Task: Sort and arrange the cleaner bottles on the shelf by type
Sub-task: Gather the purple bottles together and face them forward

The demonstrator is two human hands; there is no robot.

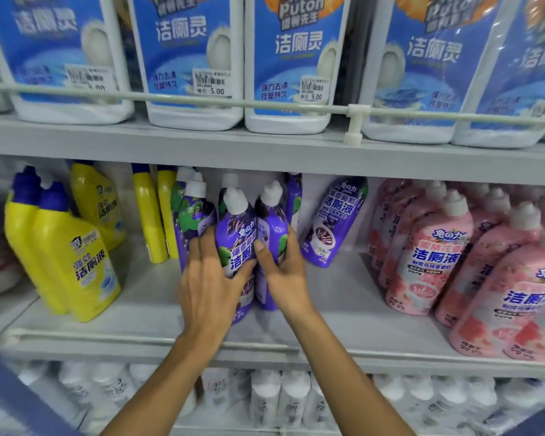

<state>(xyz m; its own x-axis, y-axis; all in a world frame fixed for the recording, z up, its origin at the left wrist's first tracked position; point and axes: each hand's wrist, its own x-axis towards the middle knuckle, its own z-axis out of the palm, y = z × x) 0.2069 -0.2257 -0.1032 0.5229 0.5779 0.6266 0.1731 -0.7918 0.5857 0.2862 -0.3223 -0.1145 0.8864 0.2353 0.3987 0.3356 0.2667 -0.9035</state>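
On the middle shelf (334,297) stands a cluster of purple cleaner bottles with white caps. My left hand (208,284) wraps around the front purple bottle (236,234), fingers also touching the purple bottle behind it on the left (193,215). My right hand (283,269) grips the neighbouring purple bottle (271,221) from its right side. Another purple bottle (334,221) leans alone further right. Yellow bottles with blue caps (66,247) fill the left side. Pink bottles (428,253) crowd the right side.
Large white jugs with blue labels (189,58) line the upper shelf behind a white guard rail (356,114). White bottles (283,401) fill the shelf below. Bare shelf surface lies between the purple cluster and the pink bottles.
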